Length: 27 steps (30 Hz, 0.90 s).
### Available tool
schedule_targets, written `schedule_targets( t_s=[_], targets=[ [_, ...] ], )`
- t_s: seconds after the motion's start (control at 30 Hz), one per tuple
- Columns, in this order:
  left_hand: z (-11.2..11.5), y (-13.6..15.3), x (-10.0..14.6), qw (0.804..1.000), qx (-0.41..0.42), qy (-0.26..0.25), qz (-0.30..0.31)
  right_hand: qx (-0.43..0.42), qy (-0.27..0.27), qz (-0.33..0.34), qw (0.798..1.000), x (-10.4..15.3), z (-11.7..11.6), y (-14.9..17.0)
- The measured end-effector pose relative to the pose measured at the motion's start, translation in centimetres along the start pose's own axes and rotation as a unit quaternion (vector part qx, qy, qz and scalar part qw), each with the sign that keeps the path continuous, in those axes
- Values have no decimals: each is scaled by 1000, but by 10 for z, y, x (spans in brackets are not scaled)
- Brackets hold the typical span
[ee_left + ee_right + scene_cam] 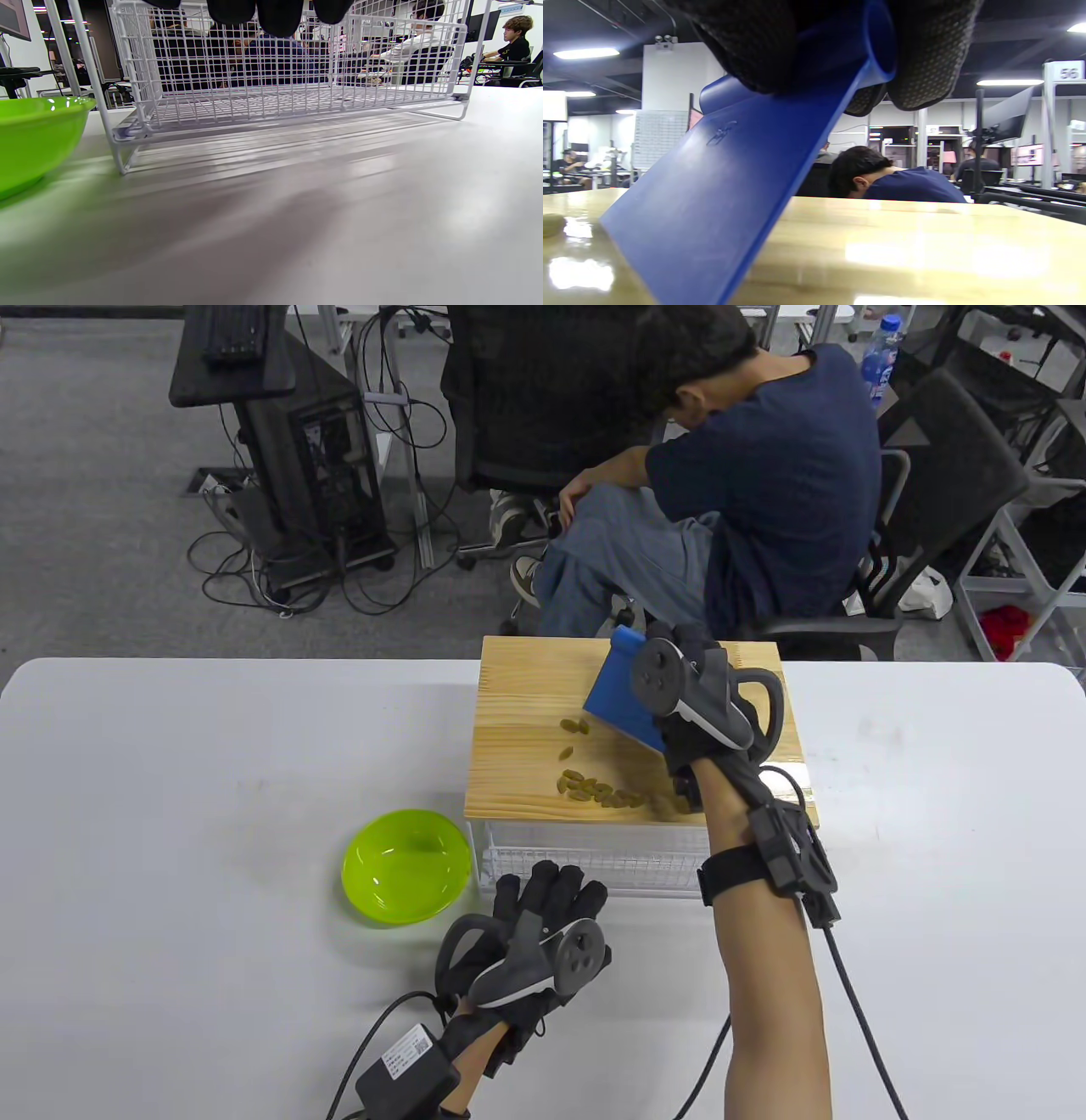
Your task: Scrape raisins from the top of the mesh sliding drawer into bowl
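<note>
A white mesh drawer [594, 853] with a wooden top [526, 704] stands mid-table. Several raisins [594, 791] lie on the wood near its front edge, a few more [574, 724] further back. My right hand [691, 691] grips a blue scraper [624, 695] by its rolled handle; the blade [712, 203] stands tilted with its edge down on the wood, just right of the back raisins. A green bowl [407, 876] sits on the table left of the drawer's front. My left hand [543, 916] rests with straight fingers [278, 15] in front of the mesh [271, 72], holding nothing.
The white table [212, 780] stretches wide to the left and right of the drawer. A person in a dark blue shirt [764, 492] sits on a chair just beyond the far table edge. Cables run from both wrists over the near edge.
</note>
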<state>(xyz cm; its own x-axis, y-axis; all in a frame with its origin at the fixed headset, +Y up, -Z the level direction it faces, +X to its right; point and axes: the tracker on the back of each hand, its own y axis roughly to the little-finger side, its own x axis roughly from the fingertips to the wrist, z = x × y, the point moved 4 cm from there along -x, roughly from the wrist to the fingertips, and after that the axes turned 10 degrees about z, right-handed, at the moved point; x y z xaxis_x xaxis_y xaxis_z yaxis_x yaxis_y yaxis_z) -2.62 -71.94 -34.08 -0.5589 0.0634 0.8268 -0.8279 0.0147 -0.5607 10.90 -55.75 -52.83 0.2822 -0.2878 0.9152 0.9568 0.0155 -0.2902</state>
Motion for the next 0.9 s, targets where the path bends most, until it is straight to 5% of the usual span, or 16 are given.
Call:
schedule_targets(
  t_s=[0.53, 0.9],
  targets=[
    [0, -1, -1, 1000, -1, 4, 6, -62, 10, 145, 987, 19, 5, -29],
    [1, -2, -1, 1000, -4, 6, 6, -60, 23, 188, 980, 34, 10, -38]
  ],
)
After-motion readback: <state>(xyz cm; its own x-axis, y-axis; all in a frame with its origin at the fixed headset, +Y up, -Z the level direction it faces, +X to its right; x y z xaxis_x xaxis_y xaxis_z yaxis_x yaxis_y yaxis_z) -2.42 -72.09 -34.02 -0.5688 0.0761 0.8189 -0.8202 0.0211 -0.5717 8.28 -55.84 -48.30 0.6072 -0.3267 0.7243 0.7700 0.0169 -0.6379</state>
